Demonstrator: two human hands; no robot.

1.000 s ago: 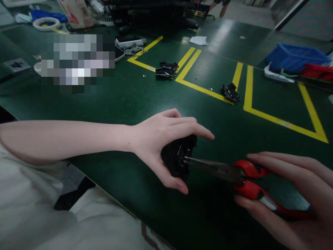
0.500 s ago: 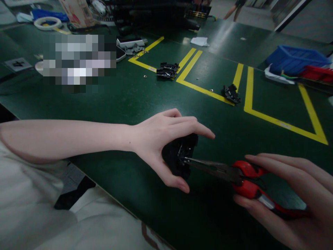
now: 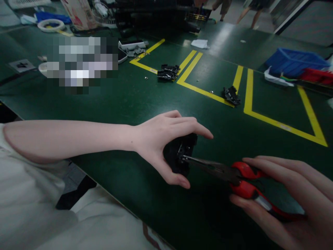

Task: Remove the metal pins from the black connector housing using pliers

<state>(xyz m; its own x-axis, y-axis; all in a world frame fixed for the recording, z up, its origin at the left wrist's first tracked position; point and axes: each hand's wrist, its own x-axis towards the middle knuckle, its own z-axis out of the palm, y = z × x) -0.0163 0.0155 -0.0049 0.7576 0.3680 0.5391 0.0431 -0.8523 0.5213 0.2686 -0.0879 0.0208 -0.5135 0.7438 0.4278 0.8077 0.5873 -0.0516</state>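
My left hand (image 3: pixel 166 139) is wrapped round a small black plastic part (image 3: pixel 174 156), thumb on the near side and fingers on the far side, keeping it on the green table (image 3: pixel 125 180). My right hand (image 3: pixel 293 194) grips red-handled needle-nose pliers (image 3: pixel 244 182). Their long tips touch small metal pieces in the black part's right side; what exactly lies between the jaws is too small to tell. Farther up the table, a pair of similar black assemblies (image 3: pixel 168 73) lies by the yellow tape, and another black assembly (image 3: pixel 231 95) sits to its right.
Yellow tape lines (image 3: pixel 283 126) mark areas on the table. A blue bin (image 3: pixel 293 60) and a red tray (image 3: pixel 317 74) stand at the right. At the far left lie a tape roll (image 3: pixel 51 25) and a phone (image 3: pixel 122 55). Small metal rings are scattered about. People's legs show behind.
The pliers and my right hand have shifted very slightly left, with the tips still at the black part. My left hand keeps its hold. More legs show in the background.
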